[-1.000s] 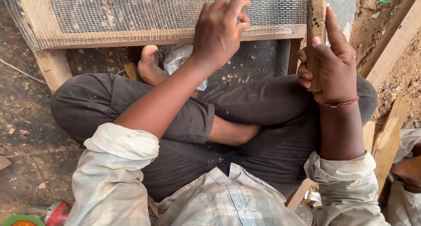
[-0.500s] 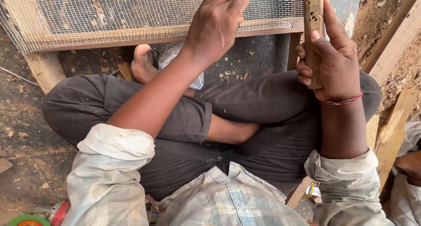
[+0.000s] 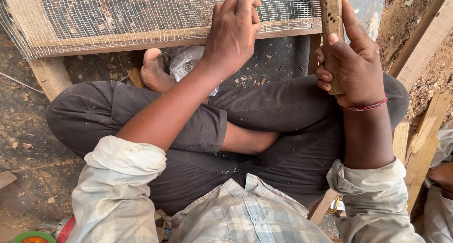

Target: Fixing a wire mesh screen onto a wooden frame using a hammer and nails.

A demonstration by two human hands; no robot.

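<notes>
I sit cross-legged on the ground in dark trousers. My left hand [image 3: 233, 33] presses down on the lower rail of a wooden frame [image 3: 118, 41] covered with wire mesh [image 3: 141, 9], fingers curled over the mesh edge. My right hand [image 3: 351, 63] is closed around a wooden stick or tool handle [image 3: 331, 16] that stands upright beside the frame's right end; its top runs out of view. A red thread circles my right wrist.
A crumpled clear plastic bag [image 3: 186, 63] lies by my bare foot [image 3: 153, 73]. Wooden planks [image 3: 424, 139] lean at the right. Wood chips litter the dark ground. A green-and-red round object [image 3: 40, 234] sits at the bottom left. Another person's hand [image 3: 441, 174] shows at the right edge.
My left hand has shifted slightly along the frame's lower rail; the right hand keeps its grip on the stick. The view has tilted a little.
</notes>
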